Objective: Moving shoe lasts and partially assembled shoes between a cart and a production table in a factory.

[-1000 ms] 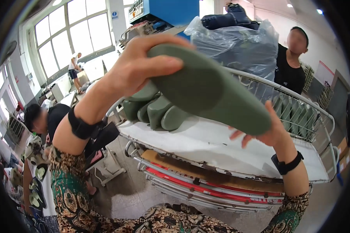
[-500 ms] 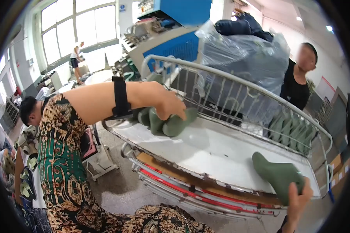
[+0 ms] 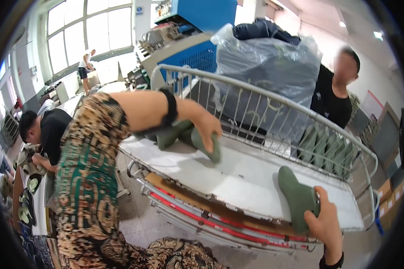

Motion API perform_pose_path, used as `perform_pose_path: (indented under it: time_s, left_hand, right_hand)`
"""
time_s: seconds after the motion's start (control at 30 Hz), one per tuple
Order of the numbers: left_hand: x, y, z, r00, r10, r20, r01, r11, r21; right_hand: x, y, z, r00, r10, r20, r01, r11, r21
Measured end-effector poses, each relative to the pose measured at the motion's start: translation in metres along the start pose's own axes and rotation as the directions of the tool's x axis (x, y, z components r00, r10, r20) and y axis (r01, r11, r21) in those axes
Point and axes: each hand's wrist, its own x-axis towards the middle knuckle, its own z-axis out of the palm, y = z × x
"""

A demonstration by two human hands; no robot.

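At the right front of a white trolley top (image 3: 251, 175), a green rubber boot (image 3: 294, 197) lies with its toe end pointing to the far side. My right hand (image 3: 323, 217) is closed on its near end, thumb and fingers to either side. Farther left, my left hand (image 3: 206, 130) is closed round the end of another green boot (image 3: 214, 150). Under and beside my left wrist are more green boots (image 3: 168, 136), partly hidden by the forearm, which wears a black strap.
A metal rail (image 3: 256, 89) runs along the trolley's far side. Beyond it stand a large plastic-wrapped bundle (image 3: 265, 67), a row of green boots (image 3: 325, 150) and a person in black (image 3: 334, 101). Another person (image 3: 49, 134) bends over footwear at the left. Cartons (image 3: 390, 201) stand far right.
My left hand has gone from resting over the boots to gripping one, pulled slightly right and nearer. The boot in my right hand has turned more upright in view, and my fingers reach farther round it.
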Motion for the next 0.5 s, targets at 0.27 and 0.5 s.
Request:
perform_pose_path:
  time_s: [0.27, 0.5]
  left_hand:
    - [0.050, 0.020, -0.005, 0.995, 0.069, -0.075, -0.058, 0.988, 0.141]
    - [-0.048, 0.061, -0.035, 0.794, -0.015, -0.608, -0.335, 0.824, -0.457]
  right_hand:
    - [0.015, 0.028, -0.002, 0.981, -0.128, 0.147, 0.126, 0.992, 0.024]
    - [-0.002, 0.024, -0.016, 0.974, -0.111, 0.196, 0.056, 0.962, 0.267]
